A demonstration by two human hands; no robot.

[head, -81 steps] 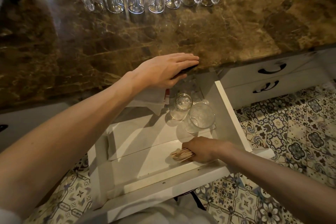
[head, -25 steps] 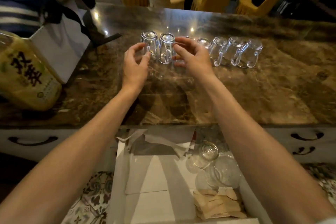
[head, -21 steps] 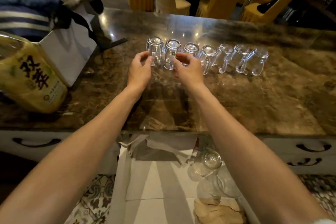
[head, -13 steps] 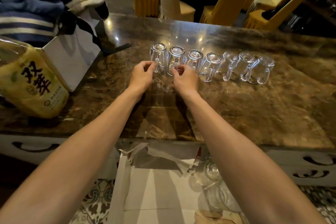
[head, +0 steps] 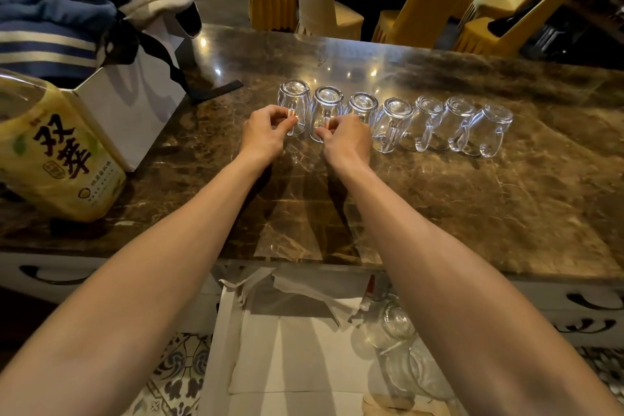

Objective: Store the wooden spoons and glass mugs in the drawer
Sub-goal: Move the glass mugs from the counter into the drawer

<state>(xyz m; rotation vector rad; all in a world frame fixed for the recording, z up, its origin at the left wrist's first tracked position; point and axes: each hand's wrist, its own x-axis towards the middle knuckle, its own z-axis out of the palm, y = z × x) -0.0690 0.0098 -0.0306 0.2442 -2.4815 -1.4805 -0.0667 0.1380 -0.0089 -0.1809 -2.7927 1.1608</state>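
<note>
Several glass mugs stand upside down in a row on the brown marble counter (head: pixel 439 199). My left hand (head: pixel 265 135) pinches the handle of the leftmost mug (head: pixel 293 96). My right hand (head: pixel 346 142) pinches the handle of the second mug (head: pixel 326 103). Both mugs still rest on the counter. Below the counter edge the white drawer (head: pixel 219 348) is open, with glass mugs (head: pixel 391 328) lying in its right side and the tips of the wooden spoons (head: pixel 381 404) at the bottom edge, partly hidden by my right arm.
A yellow bottle (head: pixel 50 159) and a white paper bag (head: pixel 135 105) holding blue clothing sit at the counter's left. Crumpled white paper (head: pixel 304 290) lies at the drawer's back. Closed drawers with dark handles (head: pixel 594 300) flank it. Yellow chairs stand beyond the counter.
Earlier my right hand laid the spoons in the drawer. Since then both hands rose to the mug row and closed their fingers on the handles of the two leftmost mugs.
</note>
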